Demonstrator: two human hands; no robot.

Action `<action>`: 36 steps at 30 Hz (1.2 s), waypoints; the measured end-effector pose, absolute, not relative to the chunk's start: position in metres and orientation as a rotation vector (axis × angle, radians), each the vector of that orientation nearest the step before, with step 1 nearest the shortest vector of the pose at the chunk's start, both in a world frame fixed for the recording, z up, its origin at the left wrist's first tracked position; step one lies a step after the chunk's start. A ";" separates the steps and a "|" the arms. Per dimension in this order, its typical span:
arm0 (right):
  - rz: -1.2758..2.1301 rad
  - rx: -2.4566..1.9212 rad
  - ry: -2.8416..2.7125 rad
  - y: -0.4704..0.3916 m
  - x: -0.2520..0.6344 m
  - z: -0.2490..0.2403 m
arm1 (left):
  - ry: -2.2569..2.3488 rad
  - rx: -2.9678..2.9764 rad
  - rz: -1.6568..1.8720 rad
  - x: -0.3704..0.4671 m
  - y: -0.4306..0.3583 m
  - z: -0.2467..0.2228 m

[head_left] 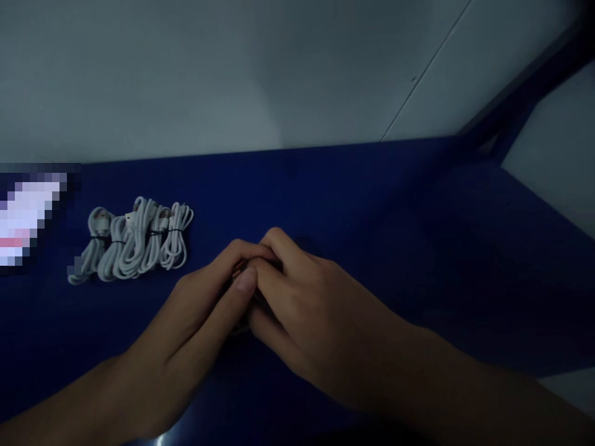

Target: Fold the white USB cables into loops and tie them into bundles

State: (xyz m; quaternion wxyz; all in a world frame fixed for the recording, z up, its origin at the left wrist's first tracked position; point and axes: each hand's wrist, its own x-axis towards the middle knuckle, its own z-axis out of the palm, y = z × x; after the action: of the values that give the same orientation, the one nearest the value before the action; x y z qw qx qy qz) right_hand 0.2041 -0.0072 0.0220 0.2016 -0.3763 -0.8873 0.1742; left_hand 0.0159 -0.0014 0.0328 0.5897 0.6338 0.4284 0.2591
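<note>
My left hand (199, 303) and my right hand (307, 297) meet over the blue surface, their fingers closed around something small between them. Most of that thing is hidden; only a bit of orange and a pale edge show in the gaps, too dim to name. The left thumb presses against it beside the right hand's bent fingers. To the left of my hands lies a row of white cables (134, 244), coiled into several bundles. Dark ties are wound around the middles of the bundles, and some plug ends show at their tops.
The blue tabletop (297, 186) runs up to a pale grey wall (195, 80). At the right, a dark blue frame bar (515, 111) slants upward. A bright pixelated patch (28, 217) covers something at the left edge.
</note>
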 end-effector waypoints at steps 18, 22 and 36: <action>0.364 -0.988 -2.483 -0.009 0.204 0.021 | 0.963 1.582 0.608 0.013 0.001 0.029; 0.438 -1.041 -2.468 -0.007 0.202 0.023 | 0.981 1.576 0.602 0.013 0.000 0.030; 0.595 -1.217 -2.454 -0.009 0.201 0.031 | 0.998 1.609 0.574 0.013 0.001 0.029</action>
State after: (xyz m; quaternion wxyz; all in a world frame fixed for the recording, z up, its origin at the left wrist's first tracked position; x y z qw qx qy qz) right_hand 0.2006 -0.0094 0.0305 0.1685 -0.4280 -0.8629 0.2092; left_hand 0.0135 0.0012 0.0290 0.5492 0.6797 0.4215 0.2424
